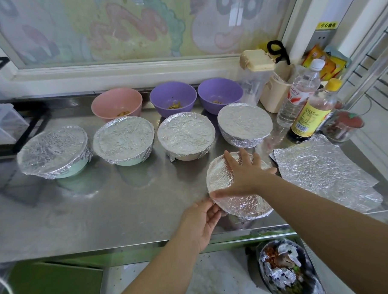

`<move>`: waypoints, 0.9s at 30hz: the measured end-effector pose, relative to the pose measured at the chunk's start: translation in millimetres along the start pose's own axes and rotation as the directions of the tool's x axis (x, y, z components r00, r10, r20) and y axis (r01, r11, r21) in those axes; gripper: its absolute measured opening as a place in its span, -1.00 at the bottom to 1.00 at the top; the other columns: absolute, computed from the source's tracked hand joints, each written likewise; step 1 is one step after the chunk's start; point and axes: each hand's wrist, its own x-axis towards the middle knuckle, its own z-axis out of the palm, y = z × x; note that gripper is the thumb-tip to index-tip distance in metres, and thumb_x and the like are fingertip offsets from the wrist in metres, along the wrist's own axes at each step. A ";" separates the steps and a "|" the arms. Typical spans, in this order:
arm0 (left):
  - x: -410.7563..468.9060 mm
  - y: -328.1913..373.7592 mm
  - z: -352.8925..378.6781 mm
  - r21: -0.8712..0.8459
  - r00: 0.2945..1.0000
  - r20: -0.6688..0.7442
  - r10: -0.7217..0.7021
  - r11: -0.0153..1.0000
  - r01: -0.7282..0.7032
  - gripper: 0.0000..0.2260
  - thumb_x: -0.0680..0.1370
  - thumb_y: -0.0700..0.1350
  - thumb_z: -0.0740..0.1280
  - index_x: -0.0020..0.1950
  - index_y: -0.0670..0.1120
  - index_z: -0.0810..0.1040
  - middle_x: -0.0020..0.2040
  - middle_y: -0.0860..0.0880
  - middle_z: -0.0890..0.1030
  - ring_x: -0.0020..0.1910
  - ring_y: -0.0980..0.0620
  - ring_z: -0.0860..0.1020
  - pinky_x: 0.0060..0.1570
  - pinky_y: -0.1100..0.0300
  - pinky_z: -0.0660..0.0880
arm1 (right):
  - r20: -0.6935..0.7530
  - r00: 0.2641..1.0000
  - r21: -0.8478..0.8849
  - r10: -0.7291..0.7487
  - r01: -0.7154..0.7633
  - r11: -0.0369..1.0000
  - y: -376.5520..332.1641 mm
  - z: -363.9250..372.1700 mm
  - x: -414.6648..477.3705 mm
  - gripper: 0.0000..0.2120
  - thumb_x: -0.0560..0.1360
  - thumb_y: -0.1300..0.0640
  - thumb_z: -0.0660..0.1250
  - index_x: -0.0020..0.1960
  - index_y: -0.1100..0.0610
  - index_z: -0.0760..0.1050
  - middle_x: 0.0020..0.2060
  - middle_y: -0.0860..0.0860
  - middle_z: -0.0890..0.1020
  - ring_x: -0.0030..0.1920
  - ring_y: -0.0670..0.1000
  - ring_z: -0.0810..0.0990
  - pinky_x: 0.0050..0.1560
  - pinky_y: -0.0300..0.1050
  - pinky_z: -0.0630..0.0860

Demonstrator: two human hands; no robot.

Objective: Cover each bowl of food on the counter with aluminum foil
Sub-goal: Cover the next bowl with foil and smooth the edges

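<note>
A foil-covered bowl [244,202] sits near the counter's front edge. My right hand [243,173] lies flat on its foil top with fingers spread. My left hand [203,219] pinches the foil at the bowl's left rim. Behind it stand several more foil-covered bowls in a row [53,150], [123,138], [185,134], [245,122]. At the back, a pink bowl [116,101] and two purple bowls [173,96], [219,92] stand uncovered with a little food inside. Loose foil sheets [323,174] lie to the right.
The steel counter [102,206] has bottles [301,91], [311,112], a cream container [273,94] and a jar [341,127] at the back right. A bin with foil scraps [287,269] stands on the floor below the counter's edge.
</note>
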 end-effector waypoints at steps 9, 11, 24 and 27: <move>-3.3 -8.2 -10.3 0.544 0.914 0.046 0.403 0.757 -0.361 -0.89 0.47 -0.27 0.46 -0.02 -0.15 0.65 -0.13 -0.07 0.72 -0.07 0.02 0.68 -0.14 0.32 0.54 | 0.010 1.000 0.006 -0.004 0.004 1.000 1.3 1.5 0.1 0.31 0.14 -0.67 0.28 0.56 -0.25 -0.44 0.57 0.00 -0.44 0.56 0.31 -0.39 0.32 0.71 -0.11; -7.1 -7.0 -9.3 0.688 0.858 0.076 0.508 0.596 -0.414 -0.94 0.47 -0.18 0.46 -0.09 -0.08 0.64 -0.20 0.02 0.70 -0.20 0.20 0.63 -0.26 0.44 0.45 | 0.009 1.000 0.010 -0.006 0.006 1.000 1.4 2.0 0.4 0.31 0.14 -0.67 0.28 0.56 -0.25 -0.44 0.57 0.00 -0.44 0.56 0.31 -0.39 0.33 0.71 -0.10; -9.4 -4.0 -5.3 0.905 0.700 0.267 0.663 0.076 -0.418 -0.89 0.49 -0.11 0.41 -0.23 -0.01 0.55 -0.30 0.07 0.59 -0.28 0.12 0.53 -0.31 0.31 0.41 | 0.009 1.000 0.002 0.002 -0.002 1.000 0.0 2.0 1.6 0.30 0.16 -0.67 0.30 0.56 -0.25 -0.44 0.57 -0.01 -0.44 0.57 0.30 -0.38 0.32 0.71 -0.09; -11.9 2.9 -4.4 0.908 0.735 0.260 0.626 0.100 -0.406 -0.92 0.51 -0.16 0.39 -0.18 -0.04 0.64 -0.27 0.07 0.64 -0.29 0.12 0.55 -0.31 0.31 0.43 | 0.011 1.000 0.005 0.001 -0.001 1.000 -0.3 2.0 2.0 0.30 0.17 -0.66 0.30 0.56 -0.25 -0.44 0.57 0.00 -0.44 0.57 0.30 -0.38 0.32 0.71 -0.09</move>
